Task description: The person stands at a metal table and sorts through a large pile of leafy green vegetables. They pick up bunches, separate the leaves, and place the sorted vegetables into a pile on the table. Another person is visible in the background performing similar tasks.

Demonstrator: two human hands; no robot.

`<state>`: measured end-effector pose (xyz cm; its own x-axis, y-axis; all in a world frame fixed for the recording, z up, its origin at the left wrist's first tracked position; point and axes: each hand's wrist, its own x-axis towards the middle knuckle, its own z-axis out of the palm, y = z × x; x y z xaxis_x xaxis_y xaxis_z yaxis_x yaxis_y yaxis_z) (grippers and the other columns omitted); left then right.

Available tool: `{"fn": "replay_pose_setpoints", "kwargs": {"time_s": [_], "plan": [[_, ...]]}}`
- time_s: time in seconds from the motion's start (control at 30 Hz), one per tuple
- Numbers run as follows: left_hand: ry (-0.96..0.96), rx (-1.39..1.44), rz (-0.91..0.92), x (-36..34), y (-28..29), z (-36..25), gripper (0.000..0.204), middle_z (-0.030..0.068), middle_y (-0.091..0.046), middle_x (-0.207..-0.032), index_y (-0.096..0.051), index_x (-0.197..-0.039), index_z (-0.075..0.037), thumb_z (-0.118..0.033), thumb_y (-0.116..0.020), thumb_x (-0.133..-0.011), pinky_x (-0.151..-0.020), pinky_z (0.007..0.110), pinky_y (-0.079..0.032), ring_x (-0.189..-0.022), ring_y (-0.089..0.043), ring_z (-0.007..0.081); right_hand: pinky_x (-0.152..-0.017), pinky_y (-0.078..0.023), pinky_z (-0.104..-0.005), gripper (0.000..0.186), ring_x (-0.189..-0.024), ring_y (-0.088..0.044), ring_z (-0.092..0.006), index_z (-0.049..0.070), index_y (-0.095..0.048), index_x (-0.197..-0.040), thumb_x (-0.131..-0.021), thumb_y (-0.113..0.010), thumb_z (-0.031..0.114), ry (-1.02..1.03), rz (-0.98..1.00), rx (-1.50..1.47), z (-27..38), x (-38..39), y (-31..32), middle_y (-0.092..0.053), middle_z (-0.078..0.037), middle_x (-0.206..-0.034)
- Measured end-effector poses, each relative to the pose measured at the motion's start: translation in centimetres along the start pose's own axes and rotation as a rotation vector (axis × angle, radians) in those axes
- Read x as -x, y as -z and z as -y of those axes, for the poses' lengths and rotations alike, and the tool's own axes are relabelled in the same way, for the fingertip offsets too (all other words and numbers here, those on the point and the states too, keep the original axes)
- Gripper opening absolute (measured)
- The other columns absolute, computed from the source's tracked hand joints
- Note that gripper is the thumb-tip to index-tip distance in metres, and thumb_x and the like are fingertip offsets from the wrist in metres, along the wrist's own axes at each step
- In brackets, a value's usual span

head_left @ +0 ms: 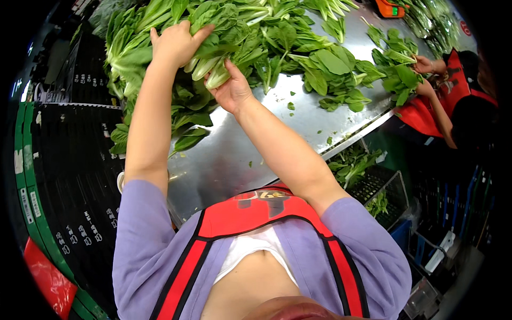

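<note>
A big heap of leafy greens [133, 61] lies at the far left of the metal table. My left hand [176, 45] rests on this heap, thumb and fingers spread apart among the leaves; the tips are partly hidden. Just to its right, my right hand [233, 90] grips a pale-stemmed head of leafy greens [217, 74], with the thumb on one side and the other fingers mostly out of sight behind it. More leafy greens [333, 64] spread across the table to the right.
Stacked black crates [74, 160] stand along the left. A co-worker's hands [425, 72] hold greens at the table's right end. Below the metal table's edge [352, 137] sits a black crate [386, 192] with greens. An orange device [389, 8] lies at the back.
</note>
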<state>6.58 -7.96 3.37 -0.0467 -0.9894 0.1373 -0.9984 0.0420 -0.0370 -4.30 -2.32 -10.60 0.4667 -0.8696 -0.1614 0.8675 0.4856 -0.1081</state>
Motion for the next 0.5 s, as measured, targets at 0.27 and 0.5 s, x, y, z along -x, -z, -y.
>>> {"fn": "replay_pose_setpoints", "kwargs": {"time_s": [0.27, 0.5], "plan": [[-0.228, 0.653, 0.041, 8.5, -4.3, -8.6, 0.063, 0.0195, -0.057, -0.105, -0.051, -0.112, 0.001, -0.048, -0.062, -0.075, -0.083, 0.039, -0.044, -0.098, -0.054, 0.033, -0.08, -0.048, -0.0344, 0.03, -0.094, -0.055, -0.0179, 0.009, -0.051, -0.113, -0.084, -0.052, 0.018, 0.182, -0.281, 0.528, 11.3, 8.2, 4.1, -0.057, -0.004, -0.107], [-0.356, 1.03, 0.374, 11.7, -15.4, -16.5, 0.072, 0.0208, -0.051, -0.115, -0.034, -0.127, 0.006, -0.033, -0.067, -0.077, -0.088, 0.036, -0.043, -0.104, -0.053, 0.0274, -0.077, -0.047, -0.0358, 0.051, -0.086, -0.06, -0.0301, -0.002, -0.05, -0.116, -0.072, -0.063, 0.022, 0.318, -0.774, 1.819, 23.4, 16.6, 8.6, -0.06, -0.015, -0.105]]}}
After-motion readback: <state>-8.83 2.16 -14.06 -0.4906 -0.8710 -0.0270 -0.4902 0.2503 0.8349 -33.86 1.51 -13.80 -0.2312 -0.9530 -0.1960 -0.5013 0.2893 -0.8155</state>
